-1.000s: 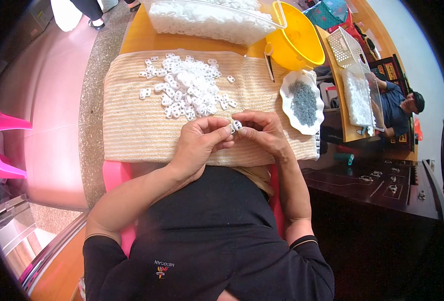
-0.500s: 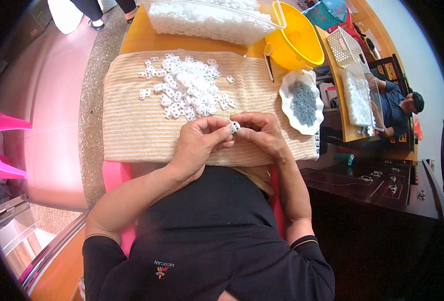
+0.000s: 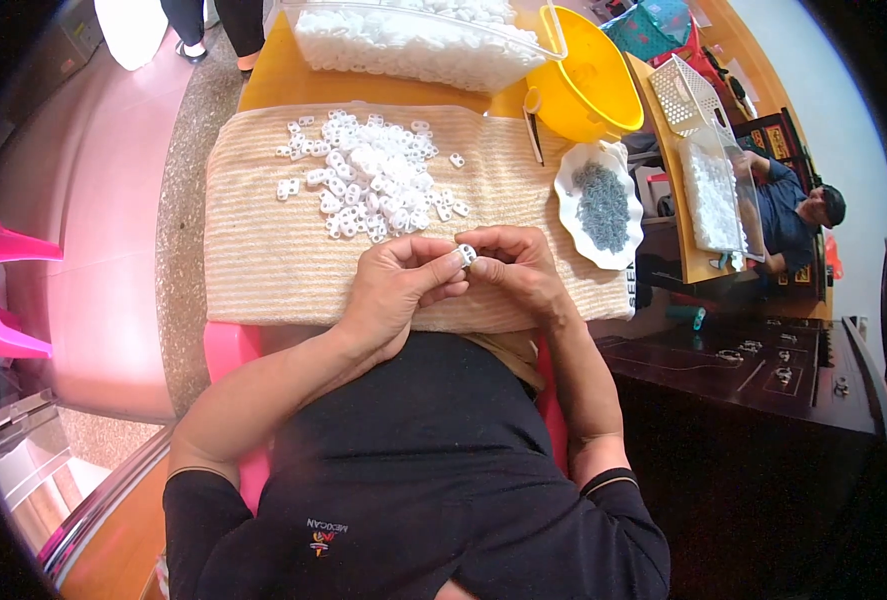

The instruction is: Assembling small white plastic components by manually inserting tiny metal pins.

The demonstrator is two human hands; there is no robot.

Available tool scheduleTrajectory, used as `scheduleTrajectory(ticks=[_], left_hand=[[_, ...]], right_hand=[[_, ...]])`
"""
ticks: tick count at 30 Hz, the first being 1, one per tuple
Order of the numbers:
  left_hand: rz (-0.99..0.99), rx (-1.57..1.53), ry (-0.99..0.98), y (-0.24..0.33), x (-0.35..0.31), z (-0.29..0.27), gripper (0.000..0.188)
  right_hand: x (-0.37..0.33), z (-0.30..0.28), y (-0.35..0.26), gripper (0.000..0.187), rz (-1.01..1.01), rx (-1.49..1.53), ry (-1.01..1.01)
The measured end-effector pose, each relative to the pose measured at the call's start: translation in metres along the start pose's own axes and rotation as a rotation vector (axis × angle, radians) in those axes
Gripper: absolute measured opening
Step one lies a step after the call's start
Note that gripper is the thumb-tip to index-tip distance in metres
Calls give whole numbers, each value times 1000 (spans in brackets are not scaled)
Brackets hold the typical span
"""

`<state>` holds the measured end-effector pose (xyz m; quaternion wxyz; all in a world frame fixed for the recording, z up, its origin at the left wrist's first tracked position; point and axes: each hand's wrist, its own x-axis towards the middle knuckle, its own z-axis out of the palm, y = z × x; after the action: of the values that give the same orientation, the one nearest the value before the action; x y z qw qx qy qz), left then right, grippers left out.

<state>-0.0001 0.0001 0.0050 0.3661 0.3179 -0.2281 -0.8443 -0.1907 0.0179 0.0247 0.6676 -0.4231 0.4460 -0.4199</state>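
Note:
Close to my body, over the near part of the towel, my left hand pinches a small white plastic piece with two holes. My right hand meets it from the other side, thumb and forefinger closed on the same piece. Anything smaller between the fingertips is hidden. Beyond my hands lies a heap of similar white pieces, a few scattered at its edges. To the right sits a white scalloped dish holding many tiny dark grey metal parts, too small to name.
A striped beige towel covers the table. At the back stand a clear bin of white pieces and a yellow basin, with a thin-handled tool beside it. Another person sits at a table on the right.
The white piece has tilted slightly between my fingertips. Both hands stay in nearly the same place, and the view has shifted a little.

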Motion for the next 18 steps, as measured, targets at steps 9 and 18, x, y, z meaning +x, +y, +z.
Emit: scheduleTrajectory(ticks=[9,18], left_hand=[[-50,-105,-66,1,2,0,12],[-44,-86,-143,2,2,0,8]], right_hand=[[1,-1,6,29,-60,-10,-2],[4,-3,11,28,-162,49,-80]])
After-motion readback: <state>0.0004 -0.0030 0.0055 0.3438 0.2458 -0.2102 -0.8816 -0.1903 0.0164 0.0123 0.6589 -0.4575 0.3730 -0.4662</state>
